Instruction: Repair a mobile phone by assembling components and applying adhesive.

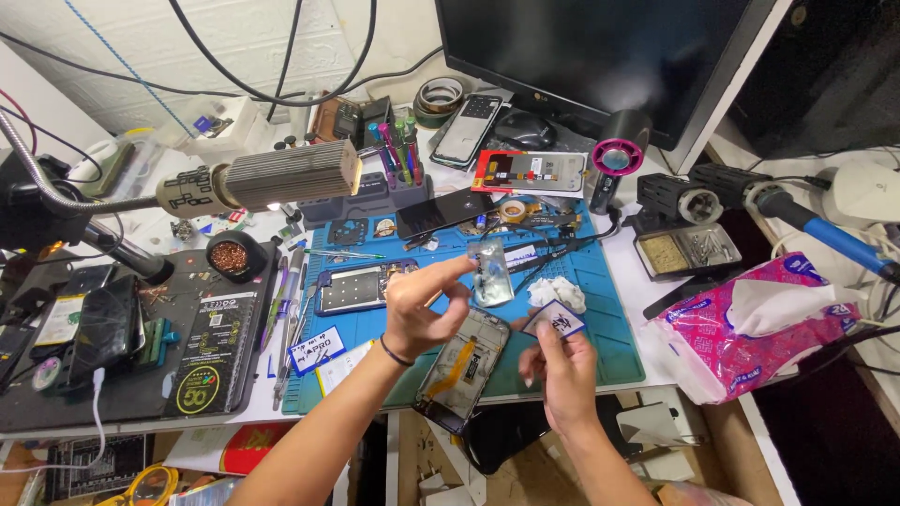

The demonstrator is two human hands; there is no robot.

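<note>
- Clear plastic film point(491, 272), shiny and slightly curled, hangs upright above the blue work mat point(600, 309), pinched at its left edge between the thumb and forefinger of the left hand point(422, 305).
- Other fingers of the left hand curl loosely inward; a dark band sits at its wrist.
- Right hand point(562, 370) grips a small white-and-blue card point(554, 321) between thumb and fingertips, the card tilted and raised just below and right of the film.
- Opened phone point(464, 365) lies flat under both hands, its inner side up with an orange flex strip showing, its lower end reaching over the front edge of the mat.
- White crumpled wipe point(558, 292) lies on the mat just beyond the card.
- Second phone frame point(361, 286) rests on the mat left of the left hand.
- Pink tissue pack point(759, 328) sits at the right, off the mat.
- Microscope barrel point(272, 178) on a bent arm hangs over the bench at the left.
- Black monitor point(600, 56) stands at the back.
</note>
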